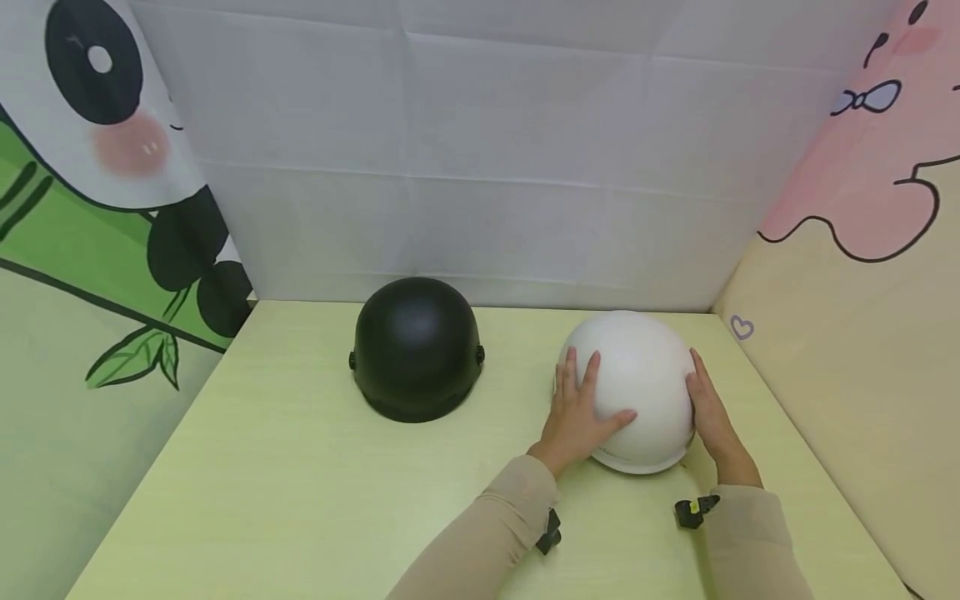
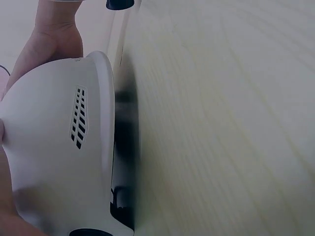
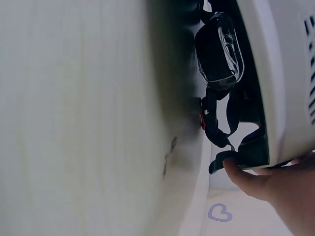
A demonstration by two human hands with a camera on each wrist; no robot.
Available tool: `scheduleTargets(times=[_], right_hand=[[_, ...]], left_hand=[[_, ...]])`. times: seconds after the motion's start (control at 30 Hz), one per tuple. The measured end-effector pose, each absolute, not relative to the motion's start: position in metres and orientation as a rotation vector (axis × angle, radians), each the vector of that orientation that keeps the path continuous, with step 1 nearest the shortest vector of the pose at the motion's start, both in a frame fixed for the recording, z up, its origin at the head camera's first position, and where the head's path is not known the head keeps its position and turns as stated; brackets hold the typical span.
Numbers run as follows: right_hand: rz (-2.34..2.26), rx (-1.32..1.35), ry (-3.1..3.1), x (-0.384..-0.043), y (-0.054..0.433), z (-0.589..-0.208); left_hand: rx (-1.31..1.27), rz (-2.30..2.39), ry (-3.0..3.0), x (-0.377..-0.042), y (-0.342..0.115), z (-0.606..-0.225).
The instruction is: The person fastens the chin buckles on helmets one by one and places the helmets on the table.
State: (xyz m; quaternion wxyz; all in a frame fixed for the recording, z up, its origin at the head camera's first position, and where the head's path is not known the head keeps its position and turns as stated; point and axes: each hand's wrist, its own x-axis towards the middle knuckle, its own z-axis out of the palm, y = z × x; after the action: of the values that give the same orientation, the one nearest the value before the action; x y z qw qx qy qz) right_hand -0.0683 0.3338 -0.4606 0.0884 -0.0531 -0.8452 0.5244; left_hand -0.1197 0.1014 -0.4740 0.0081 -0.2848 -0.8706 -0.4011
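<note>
Pale table (image 1: 262, 500): we're steadying the white helmet (image 1: 648, 367), left hand (image 1: 577, 421) spread, right hand (image 1: 717, 425) gripping its side; next move probably needs even support.

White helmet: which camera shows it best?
The head view, with the white helmet almost whole. The left wrist view shows a vented side; the right wrist view, part of its rim and a black strap.

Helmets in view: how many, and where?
2: a black helmet left of centre on the table, and a white helmet to its right, between the left hand and right hand.
</note>
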Motion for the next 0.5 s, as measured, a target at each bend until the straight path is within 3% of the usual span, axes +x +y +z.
scheduleTargets(times=[0.5], right_hand=[[1.330, -0.098, -2.684, -0.070, 0.330, -0.439]], left_hand=[[-0.826, -1.337, -2.668, -0.118, 0.102, -0.471]])
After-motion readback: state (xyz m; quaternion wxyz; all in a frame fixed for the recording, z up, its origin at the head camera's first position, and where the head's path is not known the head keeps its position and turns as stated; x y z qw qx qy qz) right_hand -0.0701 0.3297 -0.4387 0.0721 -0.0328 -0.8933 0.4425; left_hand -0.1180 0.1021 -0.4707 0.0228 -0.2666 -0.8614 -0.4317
